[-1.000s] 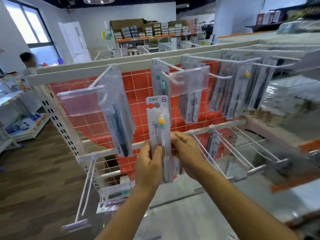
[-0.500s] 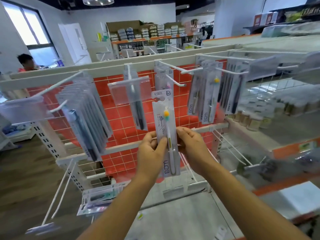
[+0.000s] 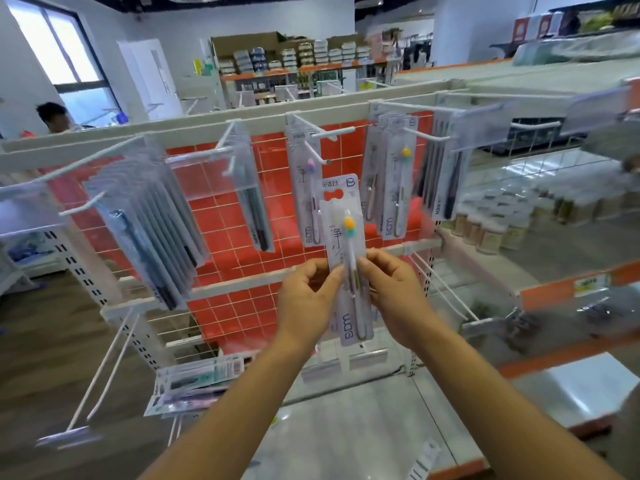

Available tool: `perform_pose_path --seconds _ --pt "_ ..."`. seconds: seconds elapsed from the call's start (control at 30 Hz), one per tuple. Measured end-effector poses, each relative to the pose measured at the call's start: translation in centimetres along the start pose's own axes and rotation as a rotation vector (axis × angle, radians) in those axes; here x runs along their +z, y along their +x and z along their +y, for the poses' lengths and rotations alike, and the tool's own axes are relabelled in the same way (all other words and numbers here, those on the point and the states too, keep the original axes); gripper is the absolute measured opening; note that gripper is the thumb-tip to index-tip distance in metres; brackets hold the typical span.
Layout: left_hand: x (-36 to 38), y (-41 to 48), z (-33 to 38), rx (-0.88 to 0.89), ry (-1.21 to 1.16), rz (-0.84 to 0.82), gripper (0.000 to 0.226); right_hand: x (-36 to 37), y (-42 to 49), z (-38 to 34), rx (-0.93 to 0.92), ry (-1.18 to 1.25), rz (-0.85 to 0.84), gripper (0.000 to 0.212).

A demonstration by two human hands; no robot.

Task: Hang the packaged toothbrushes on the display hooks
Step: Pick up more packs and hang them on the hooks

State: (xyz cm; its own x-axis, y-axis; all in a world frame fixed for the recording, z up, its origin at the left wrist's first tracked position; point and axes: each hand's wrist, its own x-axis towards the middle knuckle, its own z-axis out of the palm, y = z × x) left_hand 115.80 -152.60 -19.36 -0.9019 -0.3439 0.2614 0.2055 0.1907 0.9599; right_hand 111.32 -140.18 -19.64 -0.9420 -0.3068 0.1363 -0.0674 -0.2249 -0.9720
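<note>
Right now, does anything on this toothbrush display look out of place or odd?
Yes. A pile of toothbrush packages lies flat on the low left hooks instead of hanging like the others. The pack held by the left hand and right hand is not yet hung. Nothing looks damaged.

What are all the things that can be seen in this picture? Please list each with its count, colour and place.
held toothbrush pack: one, clear with yellow brush head, centre, upright between both hands
hanging toothbrush packs: several groups, clear, on the top row of hooks
empty hook: one, white, just above the held pack
lying packs: a few, clear, lower left of the rack
tiled back panel: one, red, behind the hooks
small bottles: many, pale, right shelf, blurred
person: one, far left
left hand: one, gripping the pack's left edge
right hand: one, gripping its right edge
</note>
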Motion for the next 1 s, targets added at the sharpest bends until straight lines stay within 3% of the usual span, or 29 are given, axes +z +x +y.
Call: perform_pose_path --seconds 0.33,1.0 --pt "0.7 0.0 -0.5 0.083 0.067 -0.126 0.012 -1.0 -1.1 0.4 -0.022 0.039 0.098 0.018" --pt "11.1 3.7 1.6 0.131 -0.019 -0.017 0.013 -10.1 2.8 -3.8 -0.201 0.035 0.110 0.007"
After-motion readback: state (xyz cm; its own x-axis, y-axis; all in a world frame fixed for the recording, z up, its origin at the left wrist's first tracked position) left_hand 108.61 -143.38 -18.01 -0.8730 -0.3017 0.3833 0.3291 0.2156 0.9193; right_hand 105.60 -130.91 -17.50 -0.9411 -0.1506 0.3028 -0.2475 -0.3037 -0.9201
